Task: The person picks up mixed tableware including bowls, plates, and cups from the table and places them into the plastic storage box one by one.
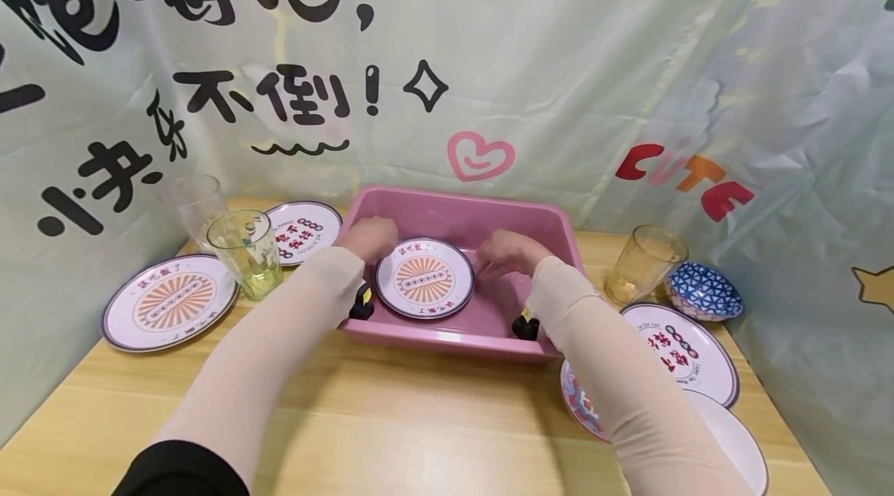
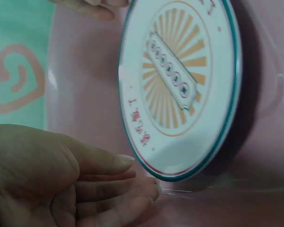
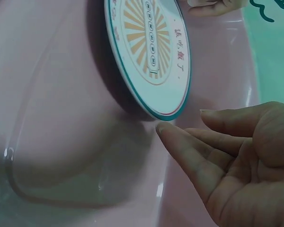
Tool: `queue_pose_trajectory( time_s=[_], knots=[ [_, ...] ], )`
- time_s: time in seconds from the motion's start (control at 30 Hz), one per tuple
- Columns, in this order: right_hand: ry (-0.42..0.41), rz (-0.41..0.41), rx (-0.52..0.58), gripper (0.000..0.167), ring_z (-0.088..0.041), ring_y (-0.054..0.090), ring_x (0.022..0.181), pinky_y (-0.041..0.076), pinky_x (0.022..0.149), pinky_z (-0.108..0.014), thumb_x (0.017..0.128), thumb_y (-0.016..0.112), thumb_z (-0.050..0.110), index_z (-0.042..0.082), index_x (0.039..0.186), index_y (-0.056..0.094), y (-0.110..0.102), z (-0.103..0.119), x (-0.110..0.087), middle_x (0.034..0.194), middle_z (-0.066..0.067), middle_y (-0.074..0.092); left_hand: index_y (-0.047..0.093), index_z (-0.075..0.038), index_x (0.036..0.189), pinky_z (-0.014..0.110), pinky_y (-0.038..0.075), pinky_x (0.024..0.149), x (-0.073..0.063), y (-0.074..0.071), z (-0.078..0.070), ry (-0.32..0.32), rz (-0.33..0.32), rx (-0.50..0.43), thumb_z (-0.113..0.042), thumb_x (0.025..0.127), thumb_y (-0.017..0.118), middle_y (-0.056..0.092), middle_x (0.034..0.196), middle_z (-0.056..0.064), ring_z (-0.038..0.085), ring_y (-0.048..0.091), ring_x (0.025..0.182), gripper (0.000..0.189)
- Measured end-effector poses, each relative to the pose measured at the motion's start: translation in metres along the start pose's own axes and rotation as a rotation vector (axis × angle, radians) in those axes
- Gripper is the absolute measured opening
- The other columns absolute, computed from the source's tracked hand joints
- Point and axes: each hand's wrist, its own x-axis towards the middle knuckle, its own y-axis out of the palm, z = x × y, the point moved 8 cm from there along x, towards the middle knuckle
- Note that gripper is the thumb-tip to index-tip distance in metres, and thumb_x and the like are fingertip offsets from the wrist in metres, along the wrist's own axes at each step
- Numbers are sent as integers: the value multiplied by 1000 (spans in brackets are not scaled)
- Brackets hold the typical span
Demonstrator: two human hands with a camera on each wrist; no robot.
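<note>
A white plate (image 1: 424,279) with an orange sunburst print and a dark rim is inside the pink basin (image 1: 461,337). At its left edge is my left hand (image 1: 372,237); the left wrist view shows the thumb and relaxed fingers (image 2: 118,194) right by the rim, not wrapped round it. My right hand (image 1: 508,254) is beside the plate's right edge. In the right wrist view, its index fingertip (image 3: 165,128) lies just off the plate's rim, thumb and finger spread apart. Neither hand grips the plate.
Left of the basin are two plates (image 1: 171,302), a greenish glass (image 1: 254,255) and a clear glass (image 1: 195,205). To the right stand an amber glass (image 1: 639,267), a blue patterned bowl (image 1: 705,290) and several dishes (image 1: 722,356), partly behind my right arm. Printed cloth (image 1: 559,53) hangs behind.
</note>
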Motion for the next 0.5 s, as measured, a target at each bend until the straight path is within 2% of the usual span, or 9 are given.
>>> queue_pose_trajectory(
  time_s=[0.17,0.33,0.4,0.5],
  knots=[
    [18,-25,24,30,-38,65,100,53,92,-45,94,50,-4,-20,118,54,-10,0,-9,114,-33,60,65,-2,80,24,45,45,-1,-8,-4,48,-4,35,6,84,47,64,82,13,21,59,63,20],
    [2,-50,-41,40,-40,63,104,55,89,-43,96,50,0,-15,133,47,-21,6,-20,123,-33,55,64,-4,77,23,49,48,-2,-15,-6,78,20,40,0,87,51,65,77,10,17,59,58,16],
    [-20,-55,-70,40,-40,62,107,56,87,-41,97,51,2,-14,133,48,-25,11,-26,125,-32,55,60,-7,71,24,50,50,-5,-20,-6,100,8,49,-1,85,52,64,74,8,16,59,57,17],
    [-66,-70,-143,37,-39,63,107,57,83,-38,98,51,5,-12,131,52,-30,19,-37,124,-30,58,52,-13,62,26,50,55,-10,-29,-8,167,-42,57,-2,82,53,61,69,5,17,59,57,22]
  ],
)
